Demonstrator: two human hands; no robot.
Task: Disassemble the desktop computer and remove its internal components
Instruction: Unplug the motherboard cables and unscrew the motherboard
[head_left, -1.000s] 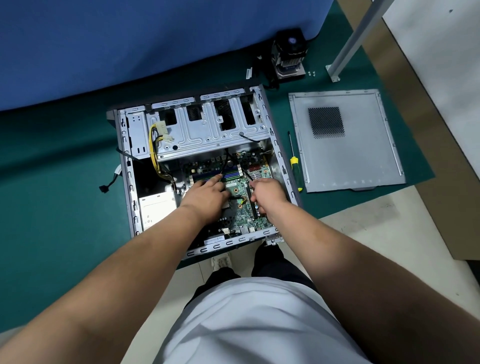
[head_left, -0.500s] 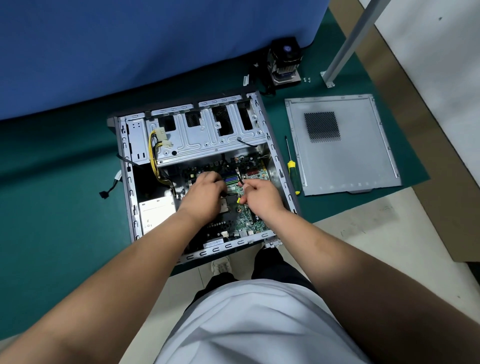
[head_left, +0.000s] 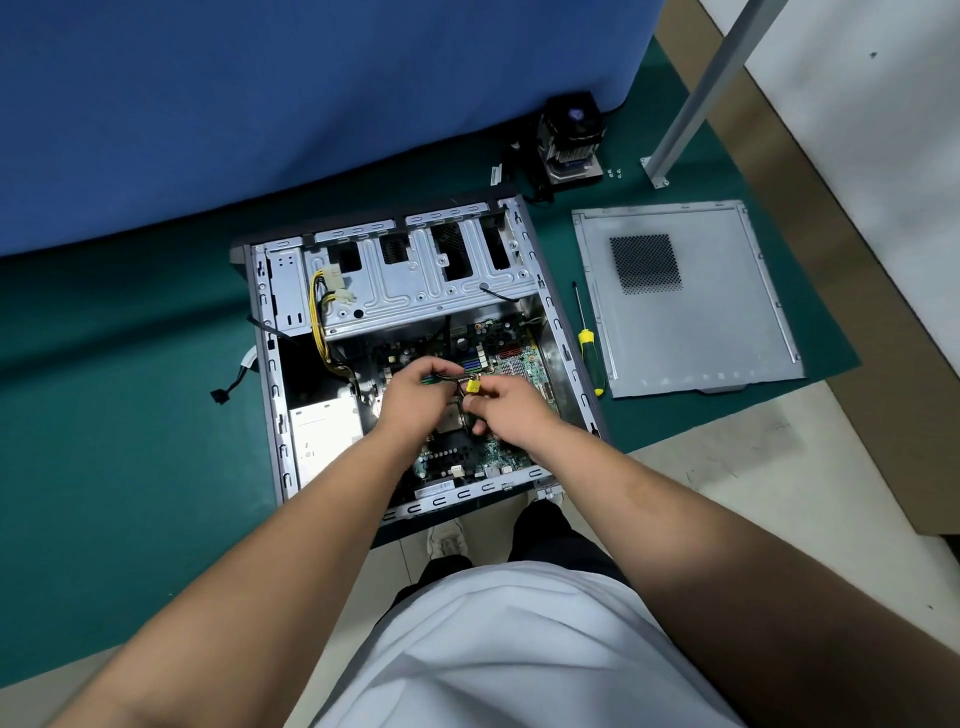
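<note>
Both forearms reach into the open computer case (head_left: 270, 374); left hand (head_left: 415, 402) grips black cable (head_left: 447, 375), right hand (head_left: 511, 408) pinches its yellow connector (head_left: 473, 385) above the motherboard (head_left: 511, 358)

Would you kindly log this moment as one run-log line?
step: unplugging cable | left hand: holds black cable | right hand: pinches yellow connector | over motherboard | screwdriver: idle
</note>
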